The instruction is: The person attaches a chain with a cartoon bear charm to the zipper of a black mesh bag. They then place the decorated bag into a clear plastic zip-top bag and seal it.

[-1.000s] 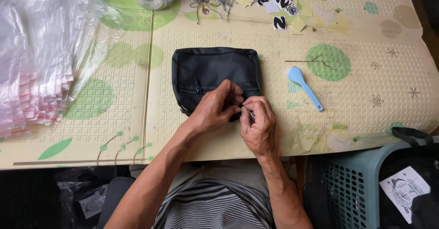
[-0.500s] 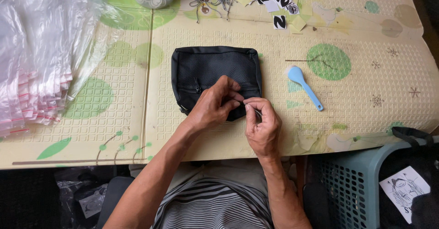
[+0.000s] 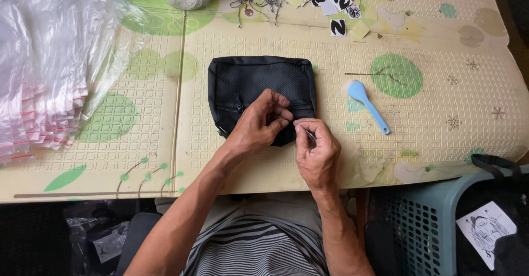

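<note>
Black mesh pouch (image 3: 259, 88) lay flat at mat (image 3: 441, 143) centre, near edge under both hands. Left hand (image 3: 259, 124) pinched its zipper area; right hand (image 3: 317, 149) fingers closed on a small metal piece, perhaps the pull. Soft, light, floppy; best gripped at seams.

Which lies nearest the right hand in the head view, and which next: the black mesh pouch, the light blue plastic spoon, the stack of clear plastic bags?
1. Black mesh pouch: touching, just above the right hand.
2. Light blue plastic spoon: up and to its right, apart.
3. Stack of clear plastic bags: far across the mat, at the left edge.
</note>
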